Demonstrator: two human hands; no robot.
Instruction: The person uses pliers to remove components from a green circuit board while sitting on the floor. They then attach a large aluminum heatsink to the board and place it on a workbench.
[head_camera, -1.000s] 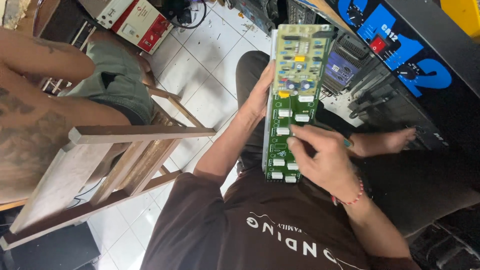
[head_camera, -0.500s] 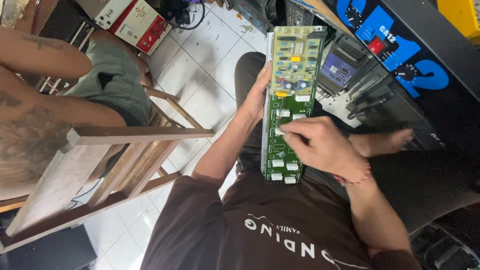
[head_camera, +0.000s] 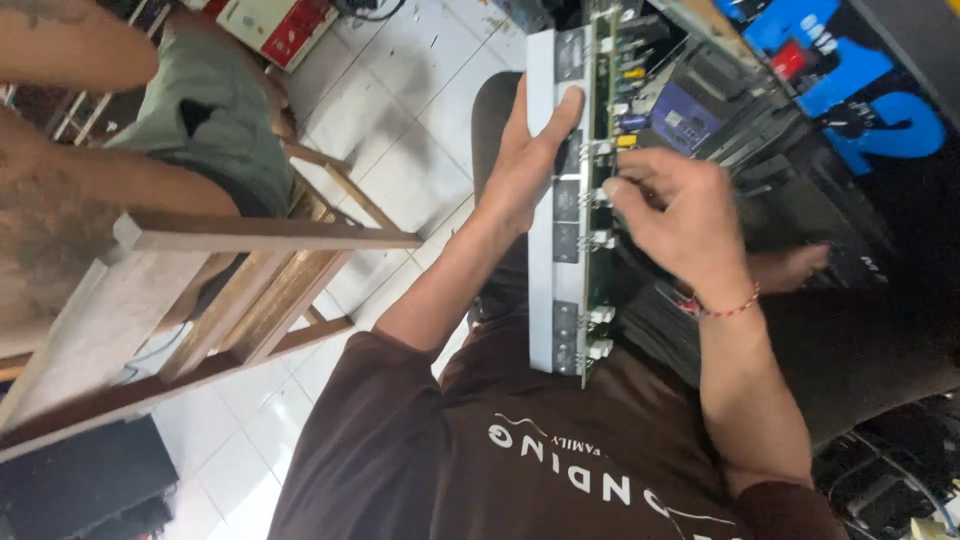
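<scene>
Lighting is uneven daylight. The white tiled floor (head_camera: 400, 130) to the left of the left hand (head_camera: 530, 160) is bright and faintly glared. The area beyond the right hand (head_camera: 680, 220) is dim, with detail lost in shadow. Shadows are soft. Both hands show slight motion blur.

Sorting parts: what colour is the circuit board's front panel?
Pale grey panel, clearest in the head view.
</scene>
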